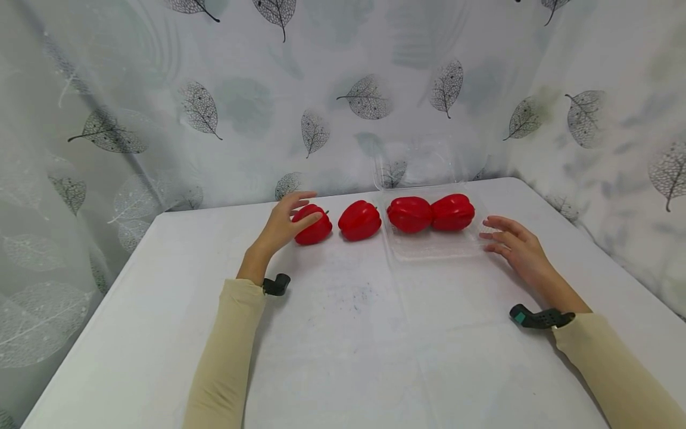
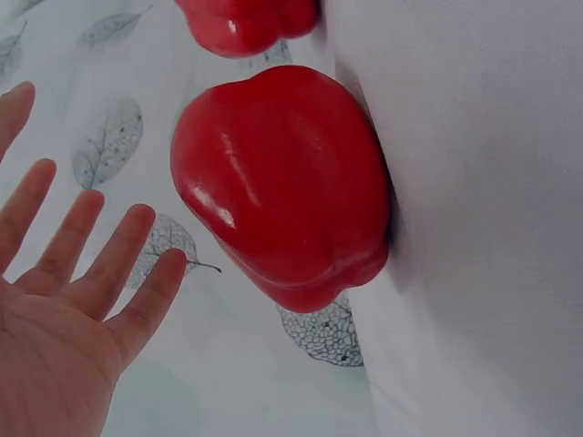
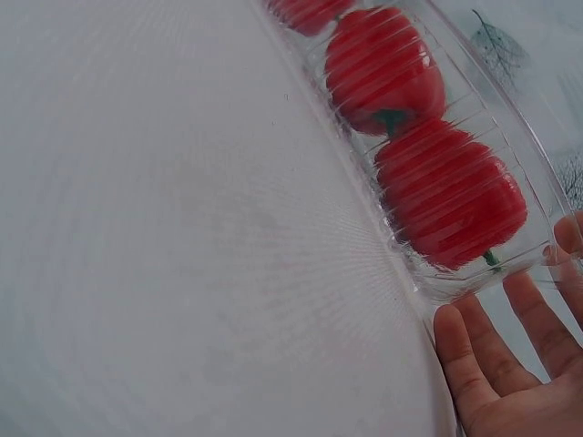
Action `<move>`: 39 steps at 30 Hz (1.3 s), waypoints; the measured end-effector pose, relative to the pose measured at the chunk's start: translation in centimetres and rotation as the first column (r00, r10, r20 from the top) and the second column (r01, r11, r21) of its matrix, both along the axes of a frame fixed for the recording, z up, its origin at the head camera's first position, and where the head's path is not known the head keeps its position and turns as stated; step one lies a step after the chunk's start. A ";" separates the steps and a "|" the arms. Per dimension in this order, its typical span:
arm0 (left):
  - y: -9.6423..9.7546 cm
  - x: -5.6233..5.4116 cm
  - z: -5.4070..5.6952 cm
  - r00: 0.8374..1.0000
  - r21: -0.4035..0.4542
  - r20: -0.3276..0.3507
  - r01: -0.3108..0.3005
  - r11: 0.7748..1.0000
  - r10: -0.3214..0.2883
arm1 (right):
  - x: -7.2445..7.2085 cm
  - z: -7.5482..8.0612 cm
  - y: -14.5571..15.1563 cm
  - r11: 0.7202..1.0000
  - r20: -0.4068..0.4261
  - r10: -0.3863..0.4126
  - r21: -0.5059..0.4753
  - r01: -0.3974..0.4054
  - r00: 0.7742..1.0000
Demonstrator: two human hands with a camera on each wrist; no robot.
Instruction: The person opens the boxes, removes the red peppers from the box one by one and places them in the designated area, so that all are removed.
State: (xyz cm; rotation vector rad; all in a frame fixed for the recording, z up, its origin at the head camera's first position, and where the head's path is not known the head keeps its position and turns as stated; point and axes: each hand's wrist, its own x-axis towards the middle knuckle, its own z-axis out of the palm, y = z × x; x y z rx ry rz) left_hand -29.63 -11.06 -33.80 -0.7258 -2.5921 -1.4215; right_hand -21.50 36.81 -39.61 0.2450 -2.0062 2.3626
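Note:
My left hand (image 1: 282, 223) reaches over the leftmost red bell pepper (image 1: 313, 225), thumb and fingers spread. In the left wrist view that pepper (image 2: 282, 187) lies on the table beside the loosely straight fingers (image 2: 123, 259). Just to its right lies a second red bell pepper (image 1: 359, 220). Two more red bell peppers (image 1: 452, 212) sit side by side along the back of a clear plastic box (image 1: 429, 250), whose lid stands up behind. My right hand (image 1: 518, 249) is at the box's right side, with fingertips (image 3: 451, 323) right at its wall and relaxed fingers.
A white-covered table (image 1: 343, 345) lies under everything. Behind it hangs a pale curtain (image 1: 241, 107) with a leaf print, close against the back edge. The raised clear lid (image 1: 420, 164) leans near this curtain.

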 end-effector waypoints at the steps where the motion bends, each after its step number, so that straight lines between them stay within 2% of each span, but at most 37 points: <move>1: 0.1 0.0 0.0 1.000 -0.002 -0.001 0.002 1.000 -0.002 | 0.0 0.0 0.0 1.000 -0.001 0.001 0.001 -0.001 1.000; 12: 0.8 0.4 0.7 0.999 0.000 -0.025 0.030 1.000 -0.030 | 0.0 -0.1 0.1 0.999 0.011 -0.022 0.026 0.021 1.000; 21: 1.6 0.8 1.3 0.995 0.014 -0.058 0.078 0.997 -0.077 | 0.0 0.2 0.1 0.996 0.013 -0.055 0.065 0.054 0.998; 28: 2.3 1.0 1.8 0.992 -0.021 -0.081 0.091 0.996 -0.092 | 0.0 0.0 0.2 1.000 -0.014 0.000 0.010 0.000 1.000; 39: 3.2 1.3 2.1 0.987 -0.047 -0.089 0.127 0.991 -0.131 | 0.0 -0.1 0.0 1.000 -0.025 0.013 -0.003 -0.013 1.000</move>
